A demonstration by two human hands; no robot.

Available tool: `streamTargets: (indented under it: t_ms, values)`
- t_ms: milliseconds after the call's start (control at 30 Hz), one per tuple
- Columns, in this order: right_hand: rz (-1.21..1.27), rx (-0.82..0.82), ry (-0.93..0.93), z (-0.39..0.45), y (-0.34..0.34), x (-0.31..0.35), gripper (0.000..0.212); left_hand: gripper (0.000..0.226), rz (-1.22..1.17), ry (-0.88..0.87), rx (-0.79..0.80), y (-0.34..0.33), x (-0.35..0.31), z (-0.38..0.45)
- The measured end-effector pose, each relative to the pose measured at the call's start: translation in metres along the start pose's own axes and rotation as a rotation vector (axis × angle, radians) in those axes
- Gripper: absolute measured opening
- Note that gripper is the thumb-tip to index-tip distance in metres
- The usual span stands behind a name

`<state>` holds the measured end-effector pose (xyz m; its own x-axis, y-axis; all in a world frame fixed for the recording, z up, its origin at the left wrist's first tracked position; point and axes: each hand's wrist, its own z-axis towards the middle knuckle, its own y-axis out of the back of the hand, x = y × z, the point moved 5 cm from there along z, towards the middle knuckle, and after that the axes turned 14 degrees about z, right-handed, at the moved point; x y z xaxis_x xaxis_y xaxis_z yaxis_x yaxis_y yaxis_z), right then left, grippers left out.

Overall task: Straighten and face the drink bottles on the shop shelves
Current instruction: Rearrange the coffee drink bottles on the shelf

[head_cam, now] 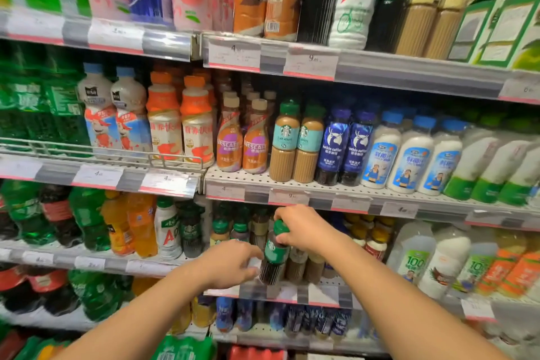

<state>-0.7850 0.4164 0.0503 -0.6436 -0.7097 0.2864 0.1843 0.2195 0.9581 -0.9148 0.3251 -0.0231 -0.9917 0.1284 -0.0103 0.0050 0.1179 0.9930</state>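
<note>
Right hand [301, 228] clamped over the green cap of a dark Starbucks bottle [273, 254], fingers [285, 239] curled round the neck, tipping it so the cap leans right and the ribbed base points down-left. Left hand [230, 263] at the bottle's lower left, fingers bent toward the dark ribbed base and seemingly touching it; cannot tell whether truly gripping or only steadying. Bottle at the front edge of the third shelf [292, 292] down, base just above the price rail.

Just right of the held bottle, under the right wrist: tan coffee bottles [304, 267] standing upright. Behind the left fingers: green-capped bottles [220, 231] in the same bay, further back. Well right of both hands: pale 100-label bottles [413, 257] and orange-labelled ones [523, 272]. Left of the left hand, in the neighbouring bay: white AD bottle [168, 234], orange soda bottles [131, 222].

One shelf above the right fingers: Starbucks flat white bottles [287, 143], Nescafé bottles [242, 140] to their left, blue Luckin coffee bottles [344, 149] to their right, labels facing out.
</note>
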Motion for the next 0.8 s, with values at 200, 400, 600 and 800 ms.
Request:
streamTargets:
  t_ms: [200, 400, 600, 800]
  values:
    - [0.046, -0.060, 0.022, -0.033, 0.050, 0.000, 0.041, 0.041, -0.004, -0.063, -0.130, 0.088, -0.025, -0.016]
    - [0.090, -0.223, 0.071, -0.056, 0.112, -0.003, 0.039, 0.037, 0.054, -0.110, -0.338, 0.173, -0.050, -0.016]
    - [0.140, -0.324, 0.100, -0.074, 0.166, -0.006, 0.031, 0.031, 0.135, -0.125, -0.554, 0.248, -0.069, -0.020]
    - [0.142, -0.478, 0.149, -0.095, 0.227, -0.006, 0.026, 0.035, 0.207, -0.168, -0.704, 0.309, -0.085, -0.020]
